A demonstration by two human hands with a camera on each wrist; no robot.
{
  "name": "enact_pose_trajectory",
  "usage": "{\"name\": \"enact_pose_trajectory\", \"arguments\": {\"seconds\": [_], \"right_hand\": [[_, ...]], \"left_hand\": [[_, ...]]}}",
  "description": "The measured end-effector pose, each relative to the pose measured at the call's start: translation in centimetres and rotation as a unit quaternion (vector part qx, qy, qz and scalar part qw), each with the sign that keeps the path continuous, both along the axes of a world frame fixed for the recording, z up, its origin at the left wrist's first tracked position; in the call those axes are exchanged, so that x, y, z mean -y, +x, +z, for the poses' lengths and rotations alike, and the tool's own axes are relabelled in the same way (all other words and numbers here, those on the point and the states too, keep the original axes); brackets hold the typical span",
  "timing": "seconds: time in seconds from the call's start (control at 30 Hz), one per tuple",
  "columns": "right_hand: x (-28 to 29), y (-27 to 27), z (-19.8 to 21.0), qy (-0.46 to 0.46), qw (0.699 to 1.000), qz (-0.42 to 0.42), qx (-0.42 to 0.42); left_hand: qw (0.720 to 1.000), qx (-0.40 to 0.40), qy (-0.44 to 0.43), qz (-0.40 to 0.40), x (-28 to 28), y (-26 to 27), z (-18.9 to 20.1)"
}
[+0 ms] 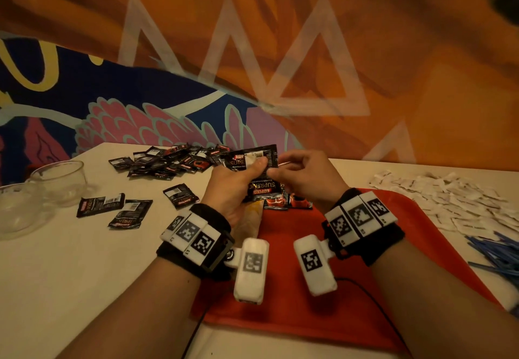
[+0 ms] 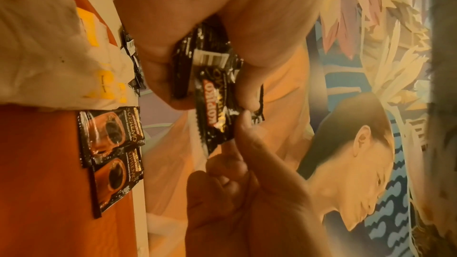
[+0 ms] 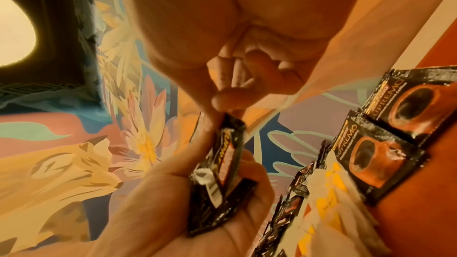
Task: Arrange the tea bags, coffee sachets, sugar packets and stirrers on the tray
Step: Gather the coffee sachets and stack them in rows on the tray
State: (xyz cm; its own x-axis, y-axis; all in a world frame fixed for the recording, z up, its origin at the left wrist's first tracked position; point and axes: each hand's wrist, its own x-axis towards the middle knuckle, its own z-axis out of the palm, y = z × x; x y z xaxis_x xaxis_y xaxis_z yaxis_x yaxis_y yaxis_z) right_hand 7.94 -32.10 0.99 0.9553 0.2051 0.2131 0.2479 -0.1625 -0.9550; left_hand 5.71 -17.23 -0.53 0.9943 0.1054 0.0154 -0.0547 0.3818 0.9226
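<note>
My left hand [image 1: 252,169] grips a small stack of black coffee sachets [image 1: 254,158] above the far edge of the red tray [image 1: 309,288]. My right hand [image 1: 276,166] pinches the edge of one sachet [image 2: 217,108] in that stack between thumb and forefinger; in the right wrist view the pinched sachet [image 3: 228,144] stands on edge in the left palm. Two coffee sachets [image 2: 111,134] lie side by side on the tray [image 2: 37,183], beside white and yellow tea bags [image 2: 49,56]. The same tea bags [image 1: 251,218] show partly under my left hand.
A pile of loose coffee sachets [image 1: 174,160] lies at the table's back, with a few more [image 1: 118,208] at the left. Two glass bowls [image 1: 59,181] stand at far left. White sugar packets [image 1: 449,198] and blue stirrers [image 1: 494,252] lie right of the tray.
</note>
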Motion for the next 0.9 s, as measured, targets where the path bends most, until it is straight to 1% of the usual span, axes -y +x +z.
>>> {"name": "enact_pose_trajectory", "arguments": {"seconds": [0.03, 0.1, 0.17, 0.23, 0.27, 0.33, 0.37, 0.43, 0.5, 0.57, 0.63, 0.67, 0.77, 0.9], "right_hand": [[0.1, -0.1, -0.1, 0.004, 1.000, -0.007, 0.016], [0.4, -0.2, -0.2, 0.045, 0.997, -0.028, 0.054], [0.8, -0.1, -0.1, 0.075, 0.990, -0.057, 0.110], [0.9, 0.0, 0.0, 0.049, 0.981, -0.068, 0.175], [0.9, -0.1, 0.1, 0.032, 0.977, -0.059, 0.202], [0.8, -0.4, 0.1, -0.011, 0.970, -0.027, 0.241], [0.8, -0.7, 0.1, -0.030, 0.968, -0.012, 0.248], [0.9, -0.7, 0.0, -0.031, 0.972, -0.004, 0.233], [1.0, -0.5, -0.4, 0.004, 0.980, -0.043, 0.194], [1.0, -0.3, -0.6, 0.013, 0.986, -0.085, 0.143], [0.9, -0.3, -0.7, -0.002, 0.994, -0.069, 0.083], [0.8, -0.2, -0.9, -0.011, 0.996, -0.060, 0.072], [0.7, -0.3, -1.0, -0.036, 0.994, -0.053, 0.083], [1.2, -0.4, -0.9, -0.112, 0.985, -0.063, 0.117]], "left_hand": [[1.000, 0.005, 0.012, 0.002, 0.1, 0.1, -0.1], [1.000, -0.010, 0.027, 0.005, 0.0, 0.2, 0.0], [0.999, -0.038, -0.011, -0.026, -0.5, 0.4, 0.3], [0.995, -0.056, -0.042, -0.069, -0.9, 0.5, 0.4], [0.994, -0.060, -0.046, -0.083, -1.0, 0.5, 0.4], [0.993, -0.055, -0.050, -0.086, -0.8, 0.2, 0.6], [0.995, -0.050, -0.050, -0.071, -0.7, 0.0, 0.7], [0.997, -0.037, -0.055, -0.029, -0.7, -0.3, 1.0], [0.997, -0.015, -0.073, 0.007, -0.7, -0.3, 1.0], [0.997, 0.009, -0.076, 0.030, -0.6, -0.2, 1.1], [0.997, 0.028, -0.071, 0.034, -0.4, -0.3, 1.1], [0.997, 0.036, -0.065, 0.033, -0.3, -0.4, 1.2], [0.997, 0.057, -0.047, 0.020, -0.2, -0.5, 1.2], [0.997, 0.062, -0.012, 0.041, -0.2, -0.2, 1.0]]}}
